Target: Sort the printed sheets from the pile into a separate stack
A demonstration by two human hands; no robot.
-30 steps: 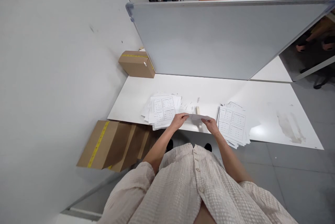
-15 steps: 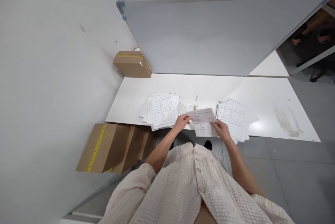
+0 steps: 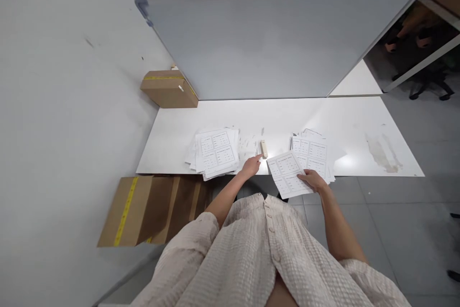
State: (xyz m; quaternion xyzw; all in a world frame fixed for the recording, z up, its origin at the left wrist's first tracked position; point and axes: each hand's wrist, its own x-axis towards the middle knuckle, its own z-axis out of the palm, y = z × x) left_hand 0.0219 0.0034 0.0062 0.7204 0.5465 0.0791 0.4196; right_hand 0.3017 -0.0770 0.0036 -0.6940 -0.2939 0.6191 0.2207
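Note:
My right hand [image 3: 312, 180] pinches a printed sheet of paper [image 3: 287, 173] at its right side. The sheet is tilted over the table's front edge, partly in front of the right paper stack [image 3: 316, 151]. My left hand [image 3: 251, 166] holds nothing; its forefinger stretches to the near end of a small beige, oblong thing [image 3: 264, 148], perhaps a stapler. Whether the fingertip touches it I cannot tell. Left of that hand lies another stack of printed sheets [image 3: 218, 151], its edges uneven.
A whiteboard [image 3: 244, 48] stands across the back of the white table [image 3: 359, 130]. One cardboard box [image 3: 172, 91] sits at the table's back left corner. An open cardboard box [image 3: 125, 211] is below the left front edge, beside the wall.
My left hand has let go of the sheet and moved to the beige thing. The sheet, now in my right hand only, has turned and shifted nearer to me. The view has shifted slightly.

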